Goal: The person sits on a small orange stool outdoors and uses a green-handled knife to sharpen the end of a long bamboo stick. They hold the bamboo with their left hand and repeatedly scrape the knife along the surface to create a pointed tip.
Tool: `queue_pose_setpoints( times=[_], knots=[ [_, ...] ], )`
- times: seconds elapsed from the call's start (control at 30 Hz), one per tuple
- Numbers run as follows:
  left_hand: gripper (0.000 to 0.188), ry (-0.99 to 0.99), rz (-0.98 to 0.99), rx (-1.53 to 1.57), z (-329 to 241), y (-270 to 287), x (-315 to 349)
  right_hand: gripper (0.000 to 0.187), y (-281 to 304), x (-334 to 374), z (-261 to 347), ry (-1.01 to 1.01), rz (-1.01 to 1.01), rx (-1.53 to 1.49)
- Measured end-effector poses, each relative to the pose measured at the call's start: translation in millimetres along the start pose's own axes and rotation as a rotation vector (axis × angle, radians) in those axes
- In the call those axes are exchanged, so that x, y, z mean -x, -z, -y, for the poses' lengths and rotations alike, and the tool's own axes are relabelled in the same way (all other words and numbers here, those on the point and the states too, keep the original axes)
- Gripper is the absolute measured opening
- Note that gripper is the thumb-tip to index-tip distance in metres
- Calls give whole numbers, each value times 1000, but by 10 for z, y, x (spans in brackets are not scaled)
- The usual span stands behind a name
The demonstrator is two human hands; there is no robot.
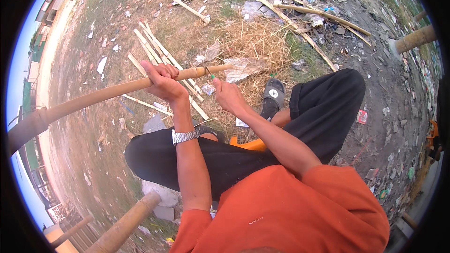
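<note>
Head view: left grip [163,80] clamped round the bamboo [103,92], out front, slanting across; right grip [228,95] closed on what looks like a knife [212,76], and any bamboo twist could make it skid!

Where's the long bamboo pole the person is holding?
In the head view, the bamboo pole runs from the left edge toward the middle, gripped by the left hand, its tip near the right hand.
</note>
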State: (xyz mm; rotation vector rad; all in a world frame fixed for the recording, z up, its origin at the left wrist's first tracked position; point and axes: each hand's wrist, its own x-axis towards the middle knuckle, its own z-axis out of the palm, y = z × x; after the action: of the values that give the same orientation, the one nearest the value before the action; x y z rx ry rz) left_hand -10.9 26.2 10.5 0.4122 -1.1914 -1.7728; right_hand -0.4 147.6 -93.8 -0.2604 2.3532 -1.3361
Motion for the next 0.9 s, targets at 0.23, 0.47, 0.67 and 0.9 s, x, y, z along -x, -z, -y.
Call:
queue_pose_setpoints(
  times=[0.23,0.47,0.67,0.9],
  knots=[
    [54,-15,15,12,-5,35,-45,56,-57,-64,-77,-60,-89,72],
    [54,1,31,21,-9,49,-50,57,-61,-125,-402,-107,-24,175],
    [54,-19,143,23,48,28,-29,33,-14,-126,-385,59,-25,-2],
    [54,60,215,71,57,61,-115,25,-28,-101,-225,104,-82,119]
  ],
)
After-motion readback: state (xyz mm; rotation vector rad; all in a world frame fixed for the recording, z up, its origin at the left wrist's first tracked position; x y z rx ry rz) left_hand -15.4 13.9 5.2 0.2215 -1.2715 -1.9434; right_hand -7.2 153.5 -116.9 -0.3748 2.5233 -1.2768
